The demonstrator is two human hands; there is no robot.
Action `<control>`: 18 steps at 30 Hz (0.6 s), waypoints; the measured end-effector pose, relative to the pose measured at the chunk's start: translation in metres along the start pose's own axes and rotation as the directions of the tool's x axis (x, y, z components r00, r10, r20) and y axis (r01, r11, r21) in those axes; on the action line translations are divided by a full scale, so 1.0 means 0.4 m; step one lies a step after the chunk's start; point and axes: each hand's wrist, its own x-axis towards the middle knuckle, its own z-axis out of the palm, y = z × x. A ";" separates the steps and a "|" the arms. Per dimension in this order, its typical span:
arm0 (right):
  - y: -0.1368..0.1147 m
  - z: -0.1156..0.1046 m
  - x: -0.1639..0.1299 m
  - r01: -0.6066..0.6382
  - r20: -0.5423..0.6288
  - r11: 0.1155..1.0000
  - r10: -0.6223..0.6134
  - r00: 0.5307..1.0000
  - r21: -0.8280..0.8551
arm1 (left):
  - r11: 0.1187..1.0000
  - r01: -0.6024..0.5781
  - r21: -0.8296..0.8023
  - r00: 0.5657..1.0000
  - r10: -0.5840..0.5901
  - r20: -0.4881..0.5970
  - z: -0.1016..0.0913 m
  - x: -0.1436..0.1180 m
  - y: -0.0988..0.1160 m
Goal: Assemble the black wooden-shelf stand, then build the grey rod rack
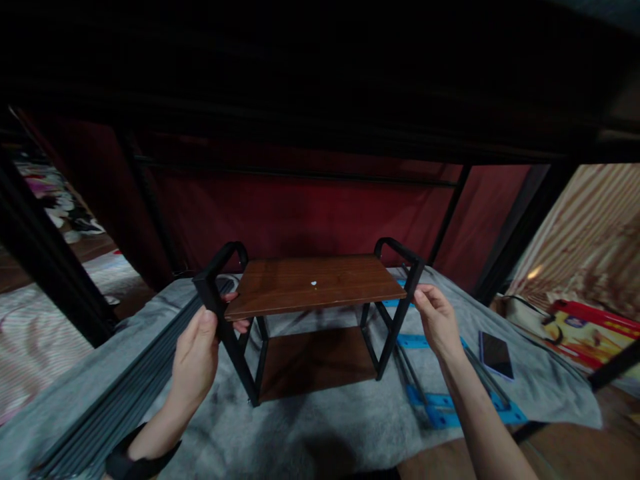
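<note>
Two-tier shelf rack (300,295) stands, in the head view, on a grey fleecy cloth (240,447), its long axis running from hand to hand. The left hand (196,353) wraps the rack's left front post; the right hand (440,320), narrowly pinched, meets its right front post, though I cannot tell whether it grips. Flat wood-grain boards sit in a black, metal-looking frame with round-cornered ends. Slim dark rods (115,387) lie left of the rack, flat blue pieces (450,419) right.
</note>
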 end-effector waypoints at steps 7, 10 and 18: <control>0.001 0.000 0.006 0.084 0.029 0.992 -0.081 0.996 -0.099 | 0.987 0.070 -0.147 0.993 -0.083 -0.083 0.020 -0.010 0.000; 0.007 0.004 0.009 0.108 0.020 0.988 -0.107 0.994 -0.111 | 0.983 0.075 -0.169 0.991 -0.092 -0.097 0.027 -0.012 -0.001; 0.031 -0.003 0.019 0.113 0.028 0.991 -0.111 0.993 -0.071 | 0.960 0.146 -0.240 0.982 -0.171 -0.084 0.021 -0.004 0.014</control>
